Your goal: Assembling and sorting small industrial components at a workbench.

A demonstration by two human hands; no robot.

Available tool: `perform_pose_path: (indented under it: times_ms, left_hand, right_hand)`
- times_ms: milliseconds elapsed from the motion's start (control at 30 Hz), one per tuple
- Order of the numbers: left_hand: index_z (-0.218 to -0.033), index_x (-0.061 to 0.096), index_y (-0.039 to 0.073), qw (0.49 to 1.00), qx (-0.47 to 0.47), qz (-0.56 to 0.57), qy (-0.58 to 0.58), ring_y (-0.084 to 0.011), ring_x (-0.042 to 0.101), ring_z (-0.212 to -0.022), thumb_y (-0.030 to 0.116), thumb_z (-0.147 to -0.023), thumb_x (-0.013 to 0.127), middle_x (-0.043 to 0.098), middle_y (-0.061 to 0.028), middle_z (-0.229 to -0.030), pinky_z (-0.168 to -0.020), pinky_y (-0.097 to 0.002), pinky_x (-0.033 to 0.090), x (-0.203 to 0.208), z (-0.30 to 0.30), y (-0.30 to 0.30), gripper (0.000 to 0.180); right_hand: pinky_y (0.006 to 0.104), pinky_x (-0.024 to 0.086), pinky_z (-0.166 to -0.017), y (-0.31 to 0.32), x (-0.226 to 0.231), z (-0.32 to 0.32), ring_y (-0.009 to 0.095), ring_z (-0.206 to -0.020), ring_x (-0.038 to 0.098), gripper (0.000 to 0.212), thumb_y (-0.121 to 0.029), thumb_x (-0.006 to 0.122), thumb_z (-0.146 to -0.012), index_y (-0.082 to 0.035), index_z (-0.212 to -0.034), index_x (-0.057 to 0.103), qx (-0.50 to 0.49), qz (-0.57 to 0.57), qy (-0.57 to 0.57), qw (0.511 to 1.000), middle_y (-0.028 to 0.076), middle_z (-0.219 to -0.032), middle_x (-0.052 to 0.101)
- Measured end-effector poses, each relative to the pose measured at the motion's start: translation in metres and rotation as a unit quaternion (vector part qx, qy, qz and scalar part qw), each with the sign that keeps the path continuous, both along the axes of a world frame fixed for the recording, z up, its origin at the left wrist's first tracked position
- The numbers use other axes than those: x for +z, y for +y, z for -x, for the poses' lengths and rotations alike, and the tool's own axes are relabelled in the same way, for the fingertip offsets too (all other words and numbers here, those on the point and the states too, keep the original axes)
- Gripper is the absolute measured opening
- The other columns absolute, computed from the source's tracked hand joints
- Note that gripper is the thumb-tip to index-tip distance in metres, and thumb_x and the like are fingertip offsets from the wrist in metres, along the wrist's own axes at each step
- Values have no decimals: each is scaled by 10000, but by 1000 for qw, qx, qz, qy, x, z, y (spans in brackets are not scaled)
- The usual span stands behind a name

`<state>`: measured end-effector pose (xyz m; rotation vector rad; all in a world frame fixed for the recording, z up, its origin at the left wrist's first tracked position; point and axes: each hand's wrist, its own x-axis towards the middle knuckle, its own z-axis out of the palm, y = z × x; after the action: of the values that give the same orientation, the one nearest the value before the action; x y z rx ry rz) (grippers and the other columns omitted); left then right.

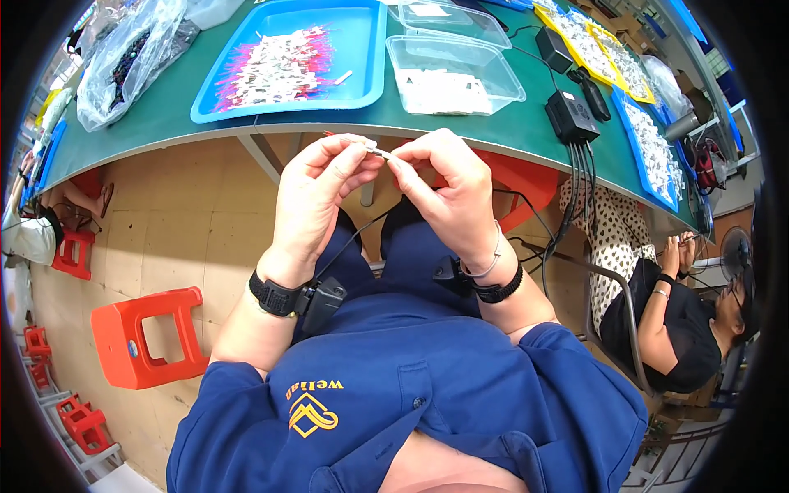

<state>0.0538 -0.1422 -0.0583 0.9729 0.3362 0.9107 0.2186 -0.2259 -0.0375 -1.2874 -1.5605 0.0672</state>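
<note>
Near the front edge of the green table (329, 122), both my hands meet on a small white part with a thin red wire (330, 134). My left hand (320, 177) pinches its white body (370, 146) between thumb and fingertips. My right hand (448, 177) is closed in a pinch on the slim end, which has a dark section; the fingertips hide the rest. Beyond my hands lies a blue tray (362, 86) with a heap of white pieces on pink and red wires (275, 70). Beside it stands a clear plastic box (505, 86) holding white pieces (440, 92).
Another clear container (460, 25) stands behind the box. To the right are a black box with cables (571, 115), a blue tray (633, 123) and yellow trays (596, 64) of white parts. A plastic bag (136, 66), a red stool (148, 341) and a seated co-worker (682, 320) flank me.
</note>
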Motion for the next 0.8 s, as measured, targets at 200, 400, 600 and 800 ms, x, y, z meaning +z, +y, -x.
perform_pose_path:
  times_ms: [200, 400, 600, 800]
  left_hand:
    - [-1098, 650, -11, 999, -27, 17, -8, -168, 679, -950, 119, -963, 621, 687, -91, -1034, -864, -286, 553, -5, -3, 2, 191]
    - [-1153, 629, -15, 999, -22, 41, 25, -160, 670, -962, 122, -959, 624, 680, -90, -1055, -858, -274, 544, -5, -2, -3, 238]
    - [-1251, 606, -7, 984, 47, -124, 119, -143, 663, -978, 92, -942, 642, 678, -103, -1137, -872, -256, 511, 7, 6, 14, 326]
    - [-1227, 611, -20, 976, 103, -147, 124, -155, 662, -978, 72, -948, 629, 673, -110, -1125, -896, -276, 519, 8, 25, 28, 294]
  right_hand:
    - [203, 486, -624, -6, 4, 7, 73, -705, 626, 31, -23, 685, -883, -2, -895, 665, 83, 93, 243, 962, 20, -827, 659]
    - [192, 437, -605, -5, 10, -3, 45, -690, 560, 56, -39, 712, -867, -8, -910, 692, 72, 85, 182, 977, 1, -797, 616]
    - [220, 436, -609, 27, 95, -80, 79, -669, 537, 114, -92, 715, -854, -14, -936, 719, -123, -69, -104, 984, 30, -838, 637]
    - [261, 486, -633, 119, 109, -165, 114, -674, 601, 150, -140, 718, -834, -15, -917, 716, -98, 127, -239, 958, 45, -751, 667]
